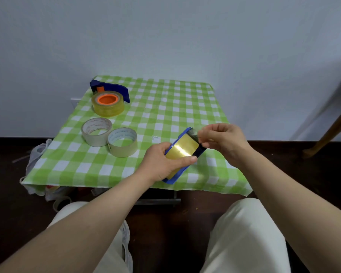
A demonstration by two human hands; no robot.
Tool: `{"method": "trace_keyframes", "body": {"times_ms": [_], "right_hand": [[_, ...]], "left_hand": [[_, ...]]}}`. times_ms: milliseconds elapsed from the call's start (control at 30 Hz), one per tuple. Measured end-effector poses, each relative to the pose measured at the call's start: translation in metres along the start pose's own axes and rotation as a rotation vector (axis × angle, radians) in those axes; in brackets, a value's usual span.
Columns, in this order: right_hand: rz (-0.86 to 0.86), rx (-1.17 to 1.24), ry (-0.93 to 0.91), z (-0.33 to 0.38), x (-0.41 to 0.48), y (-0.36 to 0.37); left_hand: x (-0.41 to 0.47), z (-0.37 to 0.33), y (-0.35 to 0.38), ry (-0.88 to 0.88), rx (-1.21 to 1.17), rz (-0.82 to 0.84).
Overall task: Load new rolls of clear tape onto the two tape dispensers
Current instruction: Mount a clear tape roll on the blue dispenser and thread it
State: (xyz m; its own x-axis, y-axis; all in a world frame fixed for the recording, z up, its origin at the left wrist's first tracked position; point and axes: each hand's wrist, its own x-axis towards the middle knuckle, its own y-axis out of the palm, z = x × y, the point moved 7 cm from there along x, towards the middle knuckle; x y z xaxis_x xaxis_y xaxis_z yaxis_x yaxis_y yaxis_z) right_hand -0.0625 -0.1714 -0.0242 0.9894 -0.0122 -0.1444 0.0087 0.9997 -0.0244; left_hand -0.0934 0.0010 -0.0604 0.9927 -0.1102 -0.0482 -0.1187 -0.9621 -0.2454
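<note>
Two blue dispensers, two clear rolls and two pale rings on a green-check cloth (165,107).

Dispensers: the far dispenser (122,91) lies flat at the upper left of the cloth. The near dispenser (171,180) is held just above the cloth's lower right edge, tilted with its tip toward the upper right.

Rolls: the far roll (106,110), yellowish with an orange hub (108,99), sits in the far dispenser. The near roll (182,149) sits in the near dispenser, with its shiny face up.

Rings: two pale rings (96,133) (122,141) stand side by side, touching, left of centre and below the far roll.

Surroundings: a white bag (34,154) hangs off the cloth's left edge, and another roll (60,202) lies on the dark floor beneath. A wooden leg (331,133) slants at the right edge. Pale-trousered knees (244,233) fill the bottom.

Hands: the left hand (161,162) grips the near dispenser from the left, its thumb laid across the near roll. The right hand (224,142), with fingers curled, pinches the tape end (194,133) at the dispenser's tip. The fingers hide part of the tip.
</note>
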Motion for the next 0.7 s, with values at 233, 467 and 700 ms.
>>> {"method": "trace_keyframes", "body": {"times_ms": [233, 467, 700], "right_hand": [[-0.083, -0.397, -0.152, 0.014, 0.003, 0.006], [-0.265, -0.762, -0.535, 0.015, -0.025, 0.014], [-0.440, -0.750, -0.918, -0.003, -0.058, 0.012]], "left_hand": [[0.001, -0.001, 0.002, 0.008, 0.024, 0.003], [0.000, -0.005, 0.002, 0.012, 0.035, 0.031], [0.000, -0.004, 0.004, 0.004, 0.038, 0.061]]}}
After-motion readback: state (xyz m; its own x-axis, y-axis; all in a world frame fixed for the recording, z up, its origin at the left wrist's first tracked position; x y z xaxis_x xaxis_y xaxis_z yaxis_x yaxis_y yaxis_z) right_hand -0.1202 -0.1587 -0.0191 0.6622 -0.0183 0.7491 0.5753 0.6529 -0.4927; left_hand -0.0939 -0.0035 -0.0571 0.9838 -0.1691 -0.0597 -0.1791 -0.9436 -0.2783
